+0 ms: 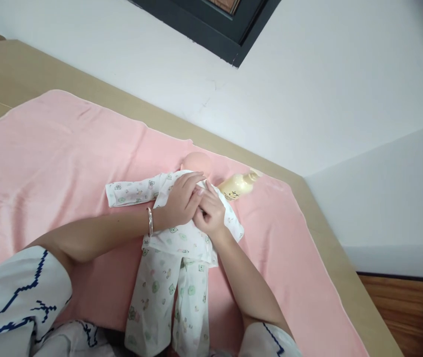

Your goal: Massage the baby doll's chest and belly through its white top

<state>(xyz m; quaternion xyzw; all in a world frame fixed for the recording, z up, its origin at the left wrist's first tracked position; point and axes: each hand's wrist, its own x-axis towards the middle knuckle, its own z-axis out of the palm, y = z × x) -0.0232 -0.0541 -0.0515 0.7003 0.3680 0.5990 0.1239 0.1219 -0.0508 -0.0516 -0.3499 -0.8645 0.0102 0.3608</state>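
Together over shirt [182, 240]: left hand [182, 201], fingers extended; right hand [211, 210], fingers curled; both grips unclear. Bottle [241, 183] beside, label [230, 195] unreadable.

Hands [182, 200] together over a clothed doll [181, 243], bottle [235, 186] beside, pink blanket [66, 158].

I see a doll [182, 242] lying in printed white pajamas [155, 290], one sleeve [133, 192] outstretched, head [196, 161] near the far edge of the pink blanket [66, 153].
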